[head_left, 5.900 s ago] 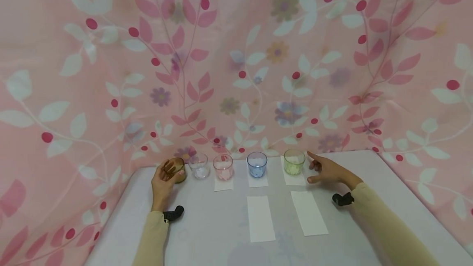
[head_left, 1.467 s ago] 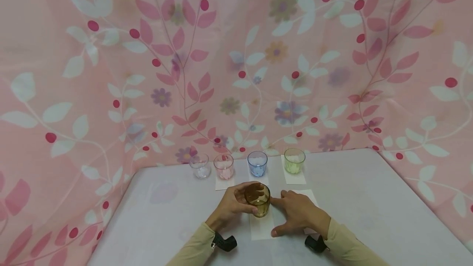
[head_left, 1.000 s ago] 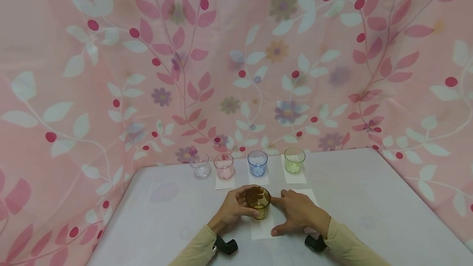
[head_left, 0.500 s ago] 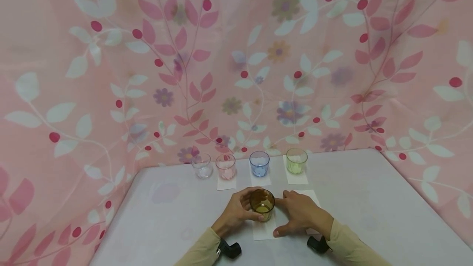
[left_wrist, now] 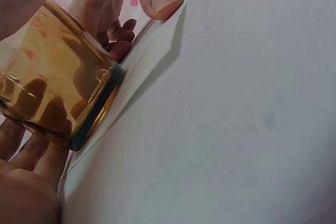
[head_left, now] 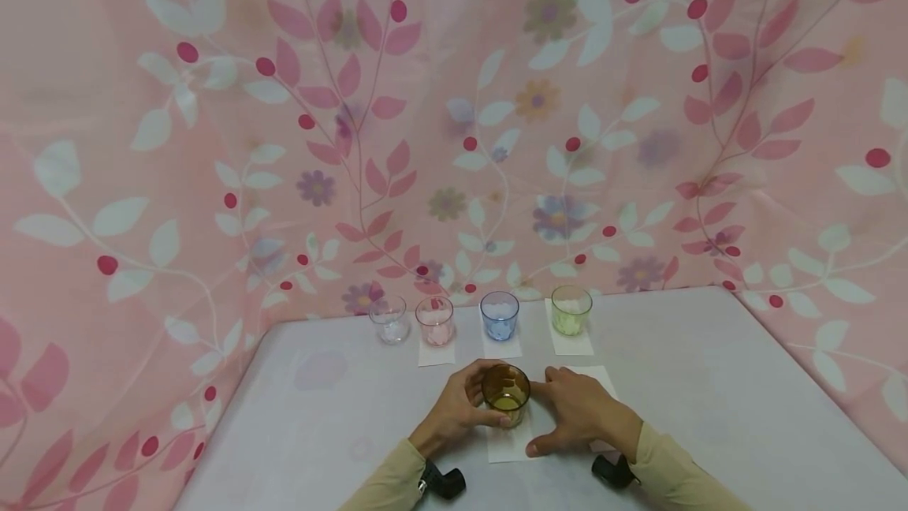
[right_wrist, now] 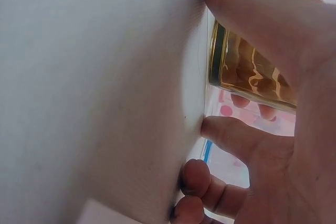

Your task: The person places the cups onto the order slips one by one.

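My left hand (head_left: 454, 408) holds an amber glass (head_left: 507, 394) upright by its side, thumb in front and fingers behind. The glass is at a white paper strip (head_left: 507, 448) in the front middle; in the left wrist view the base of the glass (left_wrist: 58, 72) is right at the paper. Just to the right, my right hand (head_left: 585, 410) has thumb and index finger spread, their tips on the paper, and the index fingertip is close beside the glass. In the right wrist view its other fingers bend down to the surface.
Along the back of the white table (head_left: 298, 416) stand a clear glass (head_left: 389, 326), a pink glass (head_left: 435, 326), a blue glass (head_left: 500, 322) and a green glass (head_left: 571, 318). Paper strips lie under the last three. Another strip (head_left: 603, 377) is partly hidden beneath my right hand.
My left hand has carried the amber glass from the row's left end to the front middle and lowered it slightly. My right hand has come from beside the green glass to the front strip.
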{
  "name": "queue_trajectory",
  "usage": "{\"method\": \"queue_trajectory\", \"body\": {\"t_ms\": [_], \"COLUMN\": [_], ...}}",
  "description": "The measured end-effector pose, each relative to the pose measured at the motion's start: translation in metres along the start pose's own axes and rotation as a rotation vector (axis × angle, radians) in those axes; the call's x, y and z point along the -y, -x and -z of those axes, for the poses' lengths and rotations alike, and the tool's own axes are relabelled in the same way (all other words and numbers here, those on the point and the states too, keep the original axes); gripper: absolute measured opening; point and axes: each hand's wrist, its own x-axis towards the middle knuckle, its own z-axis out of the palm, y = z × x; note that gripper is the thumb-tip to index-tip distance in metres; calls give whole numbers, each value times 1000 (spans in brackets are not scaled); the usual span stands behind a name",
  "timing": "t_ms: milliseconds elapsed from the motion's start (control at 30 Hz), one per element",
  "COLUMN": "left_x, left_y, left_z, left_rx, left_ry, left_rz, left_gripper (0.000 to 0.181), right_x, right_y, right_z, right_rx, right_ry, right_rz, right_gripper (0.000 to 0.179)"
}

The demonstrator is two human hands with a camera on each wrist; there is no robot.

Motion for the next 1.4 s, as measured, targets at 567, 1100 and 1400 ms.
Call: {"method": "queue_trajectory", "body": {"t_ms": [567,1100,1400], "left_x": [-1,-22,-58], "left_y": [1,4,10], "left_z": [1,31,73], "left_rx": [57,76,-371], "left_ry": [-29,-3,-93], "left_rz": [-61,-242,-379], "left_gripper": [75,89,46], "right_x": [1,3,1], "right_y": [-1,0,0], "right_z": [0,0,-1], "right_rx": [22,20,31], "right_ry": [-26,-10,-10], "right_rz": [-1,-5,-24], "right_gripper": [100,100,101]}}
